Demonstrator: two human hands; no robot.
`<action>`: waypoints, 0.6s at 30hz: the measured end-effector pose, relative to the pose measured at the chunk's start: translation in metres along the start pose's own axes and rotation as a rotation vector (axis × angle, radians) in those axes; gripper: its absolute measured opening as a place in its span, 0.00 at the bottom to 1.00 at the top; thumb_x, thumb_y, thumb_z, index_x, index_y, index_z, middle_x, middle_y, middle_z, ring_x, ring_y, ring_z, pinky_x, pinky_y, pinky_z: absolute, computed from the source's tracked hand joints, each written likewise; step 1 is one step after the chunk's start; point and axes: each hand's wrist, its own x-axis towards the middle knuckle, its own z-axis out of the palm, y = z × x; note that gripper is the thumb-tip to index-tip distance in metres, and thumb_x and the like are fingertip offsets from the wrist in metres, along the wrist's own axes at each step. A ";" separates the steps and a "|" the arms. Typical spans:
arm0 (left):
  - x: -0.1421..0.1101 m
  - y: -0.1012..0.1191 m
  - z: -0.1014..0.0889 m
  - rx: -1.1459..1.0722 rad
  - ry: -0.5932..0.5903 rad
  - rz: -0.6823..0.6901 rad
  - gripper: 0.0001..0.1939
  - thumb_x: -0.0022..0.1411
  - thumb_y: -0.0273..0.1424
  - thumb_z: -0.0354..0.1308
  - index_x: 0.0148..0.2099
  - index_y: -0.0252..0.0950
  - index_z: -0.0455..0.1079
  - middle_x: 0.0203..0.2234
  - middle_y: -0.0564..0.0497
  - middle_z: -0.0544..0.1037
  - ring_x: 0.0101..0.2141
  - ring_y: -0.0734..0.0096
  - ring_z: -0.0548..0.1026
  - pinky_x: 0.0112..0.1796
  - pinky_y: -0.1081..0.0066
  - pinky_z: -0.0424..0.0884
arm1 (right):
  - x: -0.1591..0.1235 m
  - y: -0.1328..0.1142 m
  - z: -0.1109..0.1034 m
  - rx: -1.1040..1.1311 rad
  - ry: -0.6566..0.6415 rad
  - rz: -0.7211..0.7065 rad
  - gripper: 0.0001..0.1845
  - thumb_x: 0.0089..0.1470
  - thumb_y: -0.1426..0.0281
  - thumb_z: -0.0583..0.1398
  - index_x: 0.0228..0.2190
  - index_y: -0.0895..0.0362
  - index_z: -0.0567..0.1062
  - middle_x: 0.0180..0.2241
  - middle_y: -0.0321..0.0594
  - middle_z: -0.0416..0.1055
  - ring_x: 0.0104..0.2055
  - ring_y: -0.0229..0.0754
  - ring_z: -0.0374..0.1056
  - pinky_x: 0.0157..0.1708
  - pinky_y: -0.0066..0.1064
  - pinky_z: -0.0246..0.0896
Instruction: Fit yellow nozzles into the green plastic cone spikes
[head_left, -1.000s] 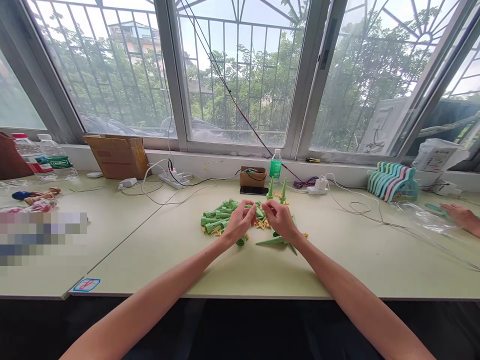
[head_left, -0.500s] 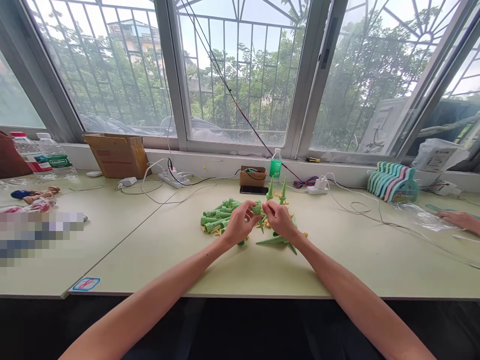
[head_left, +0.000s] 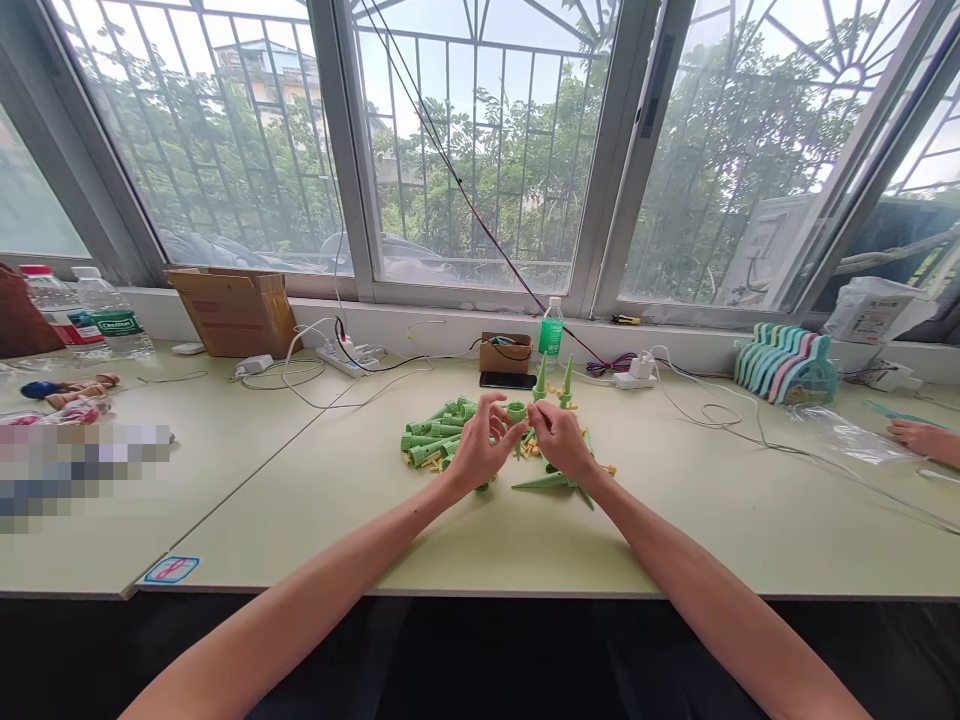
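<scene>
A green plant watering spike (head_left: 517,411) hangs point down between my hands, its round hollow top facing up. My left hand (head_left: 484,446) has its thumb and a curled finger about the spike, with the index finger lifted off it. My right hand (head_left: 561,440) is closed in a pinch against the spike's right side; what its fingertips hold is hidden. To the left lies a pile of green tubes (head_left: 427,441) with small yellow pieces (head_left: 424,459) among them. Several green spikes lie under my right hand, and two spikes (head_left: 567,382) stand point up behind it.
Behind the pile are a black phone (head_left: 508,380), a small cardboard box (head_left: 505,353) and a green-labelled bottle (head_left: 551,330). Cables and a power strip (head_left: 351,358) run along the back. Far right, another person's hand (head_left: 926,440) is near plastic bags and hangers (head_left: 786,364).
My left index finger has lifted off the spike, whose top now shows more. The spike has turned more upright. My right hand has shifted slightly right. The other person's hand has drawn right.
</scene>
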 end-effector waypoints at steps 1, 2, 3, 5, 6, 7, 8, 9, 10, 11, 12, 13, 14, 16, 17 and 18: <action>0.000 0.001 0.000 -0.001 0.009 -0.006 0.18 0.62 0.41 0.54 0.50 0.39 0.57 0.28 0.56 0.69 0.27 0.76 0.71 0.31 0.75 0.68 | 0.000 0.000 0.000 0.002 0.013 -0.001 0.21 0.63 0.59 0.47 0.21 0.55 0.59 0.17 0.31 0.54 0.21 0.35 0.49 0.24 0.28 0.45; 0.001 0.001 0.000 0.003 0.022 -0.019 0.16 0.64 0.42 0.52 0.48 0.38 0.58 0.26 0.56 0.69 0.27 0.75 0.70 0.30 0.74 0.67 | 0.000 0.000 0.000 0.004 0.027 0.000 0.21 0.63 0.59 0.47 0.21 0.55 0.60 0.17 0.31 0.55 0.21 0.35 0.50 0.24 0.28 0.45; 0.002 0.001 -0.001 0.011 0.029 -0.038 0.14 0.65 0.42 0.50 0.45 0.37 0.60 0.24 0.56 0.69 0.26 0.75 0.70 0.30 0.74 0.66 | 0.000 0.000 -0.001 0.007 0.040 0.002 0.21 0.63 0.59 0.47 0.21 0.56 0.61 0.17 0.32 0.56 0.21 0.35 0.51 0.25 0.28 0.46; 0.003 0.001 -0.002 0.033 0.023 -0.094 0.18 0.67 0.45 0.44 0.35 0.36 0.65 0.22 0.54 0.70 0.24 0.74 0.69 0.29 0.73 0.65 | 0.001 -0.001 -0.002 0.013 0.061 0.005 0.21 0.63 0.59 0.47 0.22 0.56 0.61 0.18 0.32 0.57 0.21 0.35 0.51 0.25 0.27 0.46; 0.003 0.000 -0.003 0.036 0.008 -0.127 0.23 0.67 0.46 0.42 0.30 0.35 0.66 0.21 0.53 0.71 0.24 0.73 0.69 0.29 0.72 0.65 | 0.001 -0.001 -0.002 0.018 0.065 0.005 0.21 0.63 0.59 0.47 0.22 0.56 0.61 0.18 0.32 0.57 0.21 0.35 0.51 0.25 0.27 0.47; 0.004 0.000 -0.003 0.033 -0.016 -0.159 0.28 0.68 0.47 0.39 0.25 0.35 0.66 0.20 0.52 0.72 0.23 0.72 0.69 0.31 0.71 0.66 | 0.001 -0.002 -0.002 0.025 0.066 0.003 0.21 0.63 0.59 0.47 0.22 0.56 0.61 0.18 0.32 0.57 0.21 0.34 0.51 0.25 0.27 0.47; 0.004 0.000 -0.004 0.022 -0.045 -0.187 0.32 0.68 0.47 0.37 0.21 0.35 0.66 0.19 0.51 0.72 0.24 0.72 0.70 0.33 0.70 0.67 | 0.001 -0.002 -0.003 0.031 0.065 0.002 0.21 0.63 0.58 0.47 0.22 0.56 0.61 0.18 0.32 0.57 0.21 0.34 0.51 0.25 0.27 0.47; 0.004 0.000 -0.004 0.005 -0.077 -0.210 0.35 0.68 0.48 0.35 0.19 0.35 0.67 0.18 0.50 0.73 0.24 0.71 0.71 0.35 0.69 0.68 | 0.000 -0.003 -0.003 0.040 0.058 -0.002 0.21 0.63 0.58 0.47 0.22 0.56 0.61 0.18 0.32 0.56 0.21 0.34 0.51 0.25 0.27 0.47; 0.004 0.000 -0.004 -0.013 -0.109 -0.226 0.36 0.68 0.48 0.33 0.18 0.35 0.68 0.18 0.49 0.74 0.25 0.70 0.72 0.37 0.69 0.68 | 0.000 -0.003 -0.003 0.050 0.044 -0.006 0.21 0.63 0.58 0.48 0.22 0.56 0.61 0.18 0.31 0.56 0.21 0.34 0.51 0.24 0.27 0.47; 0.004 0.001 -0.004 -0.029 -0.137 -0.237 0.38 0.68 0.48 0.32 0.18 0.35 0.69 0.18 0.49 0.75 0.26 0.69 0.73 0.39 0.69 0.68 | 0.000 -0.004 -0.004 0.061 0.028 -0.013 0.21 0.63 0.58 0.48 0.22 0.56 0.61 0.18 0.31 0.55 0.21 0.34 0.50 0.24 0.27 0.46; 0.004 0.001 -0.003 -0.042 -0.158 -0.244 0.39 0.68 0.48 0.31 0.18 0.35 0.70 0.18 0.48 0.76 0.27 0.69 0.73 0.40 0.68 0.68 | -0.001 -0.004 -0.004 0.074 0.011 -0.019 0.21 0.63 0.58 0.48 0.22 0.56 0.61 0.18 0.31 0.54 0.21 0.34 0.50 0.24 0.26 0.46; 0.004 0.002 -0.003 -0.055 -0.169 -0.249 0.40 0.68 0.49 0.30 0.19 0.35 0.71 0.19 0.48 0.76 0.27 0.68 0.74 0.40 0.68 0.67 | -0.001 -0.004 -0.004 0.088 -0.002 -0.024 0.21 0.63 0.58 0.48 0.23 0.56 0.61 0.18 0.30 0.54 0.21 0.34 0.49 0.24 0.26 0.46; 0.004 0.002 -0.003 -0.068 -0.173 -0.252 0.40 0.68 0.50 0.29 0.20 0.34 0.72 0.20 0.47 0.77 0.28 0.68 0.74 0.40 0.68 0.67 | -0.001 -0.004 -0.004 0.101 -0.012 -0.028 0.21 0.63 0.58 0.48 0.23 0.56 0.61 0.18 0.30 0.53 0.21 0.34 0.49 0.23 0.26 0.46; 0.003 0.001 -0.002 -0.092 -0.164 -0.258 0.40 0.67 0.51 0.30 0.22 0.34 0.74 0.23 0.47 0.78 0.29 0.67 0.75 0.40 0.68 0.68 | -0.002 -0.003 -0.003 0.121 -0.022 -0.030 0.20 0.63 0.58 0.49 0.23 0.56 0.61 0.18 0.30 0.53 0.21 0.33 0.49 0.23 0.26 0.46; 0.003 0.000 -0.002 -0.105 -0.157 -0.262 0.40 0.67 0.52 0.31 0.22 0.34 0.74 0.24 0.46 0.79 0.30 0.66 0.75 0.40 0.68 0.68 | -0.002 -0.003 -0.004 0.129 -0.027 -0.030 0.20 0.63 0.58 0.49 0.24 0.56 0.61 0.18 0.30 0.54 0.21 0.34 0.49 0.23 0.26 0.46; 0.003 -0.001 -0.001 -0.117 -0.151 -0.267 0.40 0.66 0.53 0.31 0.23 0.35 0.74 0.24 0.46 0.79 0.31 0.66 0.75 0.39 0.68 0.68 | -0.002 -0.002 -0.004 0.137 -0.037 -0.030 0.20 0.63 0.58 0.49 0.24 0.56 0.62 0.18 0.31 0.55 0.21 0.34 0.50 0.23 0.26 0.46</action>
